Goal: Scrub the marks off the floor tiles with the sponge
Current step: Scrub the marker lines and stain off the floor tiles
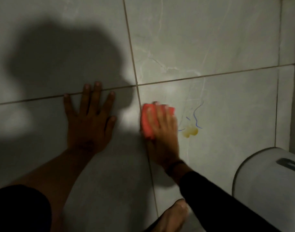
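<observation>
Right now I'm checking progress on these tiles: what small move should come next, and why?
Probably slide the sponge rightward. The right hand presses it flat on the tile, just left of the yellow stain and blue scribbles, which remain unscrubbed. The left hand is braced flat on the floor.

Single head-worn view, steeply downward and close over the floor tiles [210, 39], hands at centre.

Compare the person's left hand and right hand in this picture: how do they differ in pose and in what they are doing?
The left hand lies flat on the floor tile, fingers spread, holding nothing; the right hand presses down on the red sponge. The left hand sits in shadow and looks sharp; the right hand is lit and blurred. The right hand is beside the blue and yellow marks; the left is well away from them. Both rest palm down.
</observation>
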